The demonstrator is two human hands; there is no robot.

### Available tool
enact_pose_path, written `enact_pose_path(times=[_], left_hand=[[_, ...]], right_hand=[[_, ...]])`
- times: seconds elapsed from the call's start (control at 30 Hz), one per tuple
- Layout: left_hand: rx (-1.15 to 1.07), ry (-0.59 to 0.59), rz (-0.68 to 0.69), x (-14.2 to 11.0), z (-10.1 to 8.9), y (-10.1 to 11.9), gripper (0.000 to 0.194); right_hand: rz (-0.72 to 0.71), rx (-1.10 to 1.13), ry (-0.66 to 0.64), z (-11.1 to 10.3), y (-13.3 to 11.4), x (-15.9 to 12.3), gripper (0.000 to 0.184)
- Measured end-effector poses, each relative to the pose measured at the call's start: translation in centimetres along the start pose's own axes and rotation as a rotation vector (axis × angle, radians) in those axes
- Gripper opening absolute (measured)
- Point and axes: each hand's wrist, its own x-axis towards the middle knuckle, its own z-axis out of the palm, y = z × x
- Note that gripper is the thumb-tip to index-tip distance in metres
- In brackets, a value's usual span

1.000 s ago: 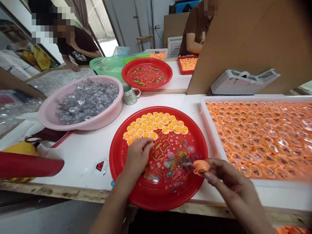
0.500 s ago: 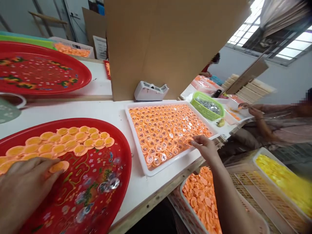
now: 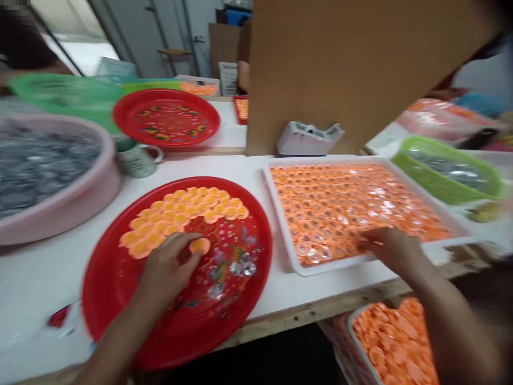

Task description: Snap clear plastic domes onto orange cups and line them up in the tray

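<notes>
My left hand [image 3: 170, 267] pinches a round orange disc [image 3: 200, 246] between thumb and fingers, over a red flowered tray [image 3: 176, 347]. Rows of orange discs with yellowish centres [image 3: 172, 216] overlap along that tray's far side. Small clear plastic pieces [image 3: 243, 265] lie loose at its right. My right hand [image 3: 395, 248], slightly blurred, has its fingertips pinched together at the near edge of a white tray [image 3: 288, 256], on one of its orange discs. That tray is filled with rows of orange discs bearing small dark prints and shiny clear tops [image 3: 324, 208].
A pink tub [image 3: 100, 176] of clear pieces and a green mug [image 3: 136, 160] stand left. Behind are another red tray [image 3: 172, 139], a tape dispenser [image 3: 308, 140] and a cardboard panel [image 3: 340, 69]. At right is a green basket [image 3: 444, 187]; below, a bin of orange pieces [image 3: 395, 342].
The view has swung left, bringing the pink tub into sight. My left hand still holds its disc at the end of the rows; my right hand stays at the white tray's near edge.
</notes>
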Motion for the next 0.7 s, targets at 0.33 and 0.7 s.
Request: enact_pose_path(times=[0.33, 0.7], left_hand=[[-0.361, 0.038, -0.390, -5.9, -2.0, -2.0, 0.030], [-0.695, -0.034, -0.427, -7.4, -1.7, -2.5, 0.023]], right_hand=[[-0.663, 0.646, -0.267, 6.3, -21.5, -5.5, 0.024], [-0.823, 0.198, -0.224, 11.5, -27.4, -5.2, 0.020]])
